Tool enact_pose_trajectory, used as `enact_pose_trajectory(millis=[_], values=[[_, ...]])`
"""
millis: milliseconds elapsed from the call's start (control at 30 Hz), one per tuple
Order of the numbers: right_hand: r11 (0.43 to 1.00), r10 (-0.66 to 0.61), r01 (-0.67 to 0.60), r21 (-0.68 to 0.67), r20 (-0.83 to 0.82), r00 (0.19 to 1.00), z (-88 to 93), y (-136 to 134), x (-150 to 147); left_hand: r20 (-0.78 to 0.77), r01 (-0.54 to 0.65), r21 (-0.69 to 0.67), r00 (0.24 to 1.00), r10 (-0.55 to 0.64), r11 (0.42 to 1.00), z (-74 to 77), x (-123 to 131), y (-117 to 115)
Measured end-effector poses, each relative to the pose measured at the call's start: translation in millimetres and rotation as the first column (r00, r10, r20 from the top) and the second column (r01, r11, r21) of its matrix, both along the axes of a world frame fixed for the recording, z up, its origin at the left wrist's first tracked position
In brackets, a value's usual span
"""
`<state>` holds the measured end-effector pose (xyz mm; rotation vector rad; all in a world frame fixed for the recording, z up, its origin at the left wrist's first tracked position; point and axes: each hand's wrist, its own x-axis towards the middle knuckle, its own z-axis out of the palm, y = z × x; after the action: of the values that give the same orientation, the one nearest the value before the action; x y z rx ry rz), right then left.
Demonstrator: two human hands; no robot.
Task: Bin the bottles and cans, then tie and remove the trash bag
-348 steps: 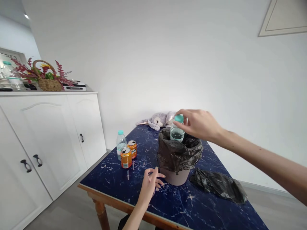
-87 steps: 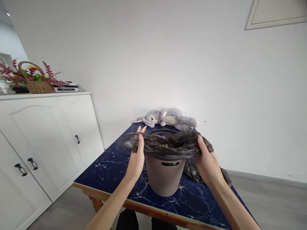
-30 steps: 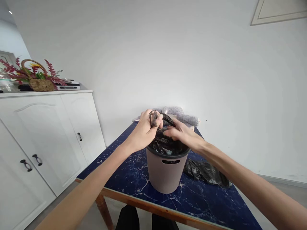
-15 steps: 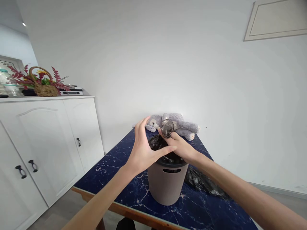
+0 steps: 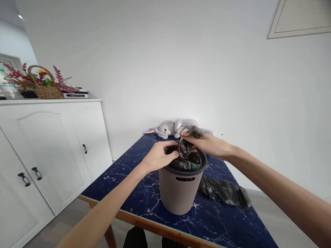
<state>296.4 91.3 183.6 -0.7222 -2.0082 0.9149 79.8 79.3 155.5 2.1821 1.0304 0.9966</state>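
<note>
A taupe trash can (image 5: pixel 178 196) with a dark rim and a slot handle stands upright on the table. Inside it is a black garbage bag (image 5: pixel 187 163), its gathered top pulled up above the rim. My right hand (image 5: pixel 207 144) is closed around that bunched top, and a loose piece of the plastic sticks up over the fingers. From the left, my left hand (image 5: pixel 159 156) curls its thumb and fingers about the bag's twisted neck at the rim; its fingertips are partly hidden by the plastic.
Another black plastic bag (image 5: pixel 224 193) lies flat right of the can on the blue marbled table (image 5: pixel 121 179). A grey plush rabbit (image 5: pixel 167 128) lies at the far end by the wall. Left stands a white cabinet (image 5: pixel 51 144) carrying a flower basket (image 5: pixel 48 91).
My left hand has gone from widely spread to curled in at the bag's neck, lower down. My right hand has shifted right with the bag's top, turning over. The view has tilted slightly.
</note>
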Motion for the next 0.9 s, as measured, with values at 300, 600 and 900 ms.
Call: enact_pose_trajectory(millis=[300, 600, 900], values=[[0.945, -0.055, -0.019, 0.326, 0.218, 0.974, -3.2, -3.7, 18.0, 0.261, -0.066, -0.068, 0.962, 0.082, 0.995, -2.3, 0.9, 3.1], [0.711, -0.451, 0.319, 0.627, 0.057, 0.891, -28.3, 9.8, 6.5, 0.08, -0.002, -0.015, 0.997, 0.003, 1.0, 2.2, -0.9, -7.6], [0.473, -0.509, 0.389, 0.79, -0.116, 0.853, -41.1, 12.4, -6.3, 0.096, 0.014, -0.009, 0.995, -0.014, 1.0, -5.3, -2.9, -7.3]])
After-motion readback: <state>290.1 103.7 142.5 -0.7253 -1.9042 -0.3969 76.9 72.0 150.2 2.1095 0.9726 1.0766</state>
